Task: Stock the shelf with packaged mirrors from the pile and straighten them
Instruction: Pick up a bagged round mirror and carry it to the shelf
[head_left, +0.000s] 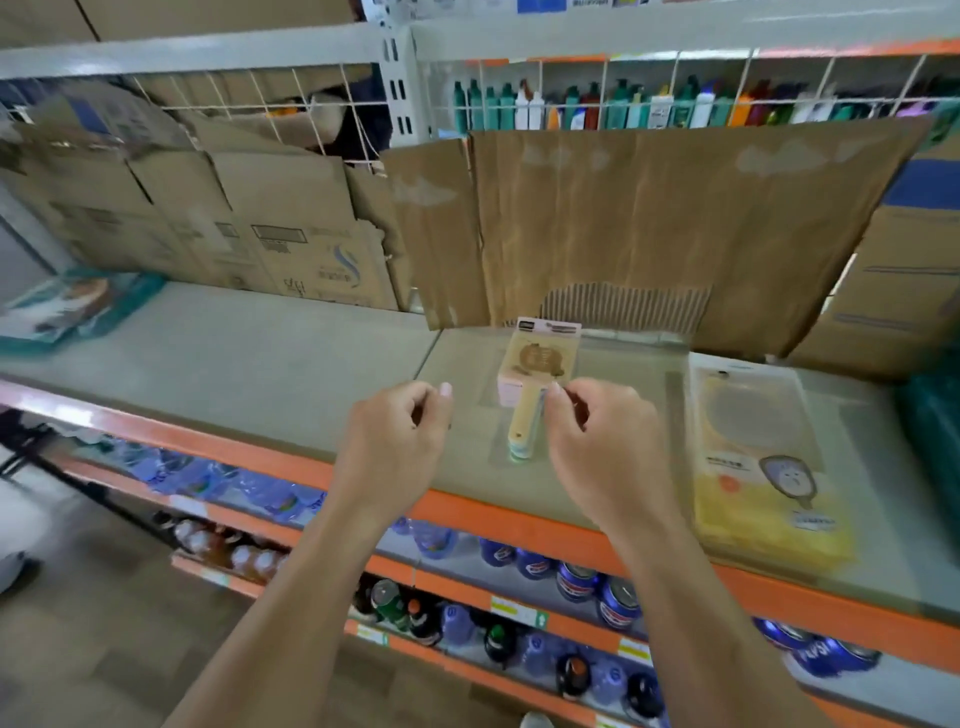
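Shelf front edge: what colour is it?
The front edge is orange; the head view shows it.

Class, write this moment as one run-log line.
step: straightening | left hand: curled, empty, beside mirror stack | right hand: at stack's handle, grip unclear | yellow packs: right, on shelf

The light is bright, flat and even: my left hand (397, 421) and right hand (597, 431) lay only a faint, soft-edged shadow on the grey shelf (260, 364). The clear wrap round the packaged mirror (537, 364) shows a pale sheen, and the yellow pack (769, 467) to its right is hazed by the same glare. Everything looks slightly soft, smeared worst along the left edge and among the bottles (623, 106) at the back. The wide lens bows the orange shelf edge (260, 457) and stretches my forearms toward the bottom corners.
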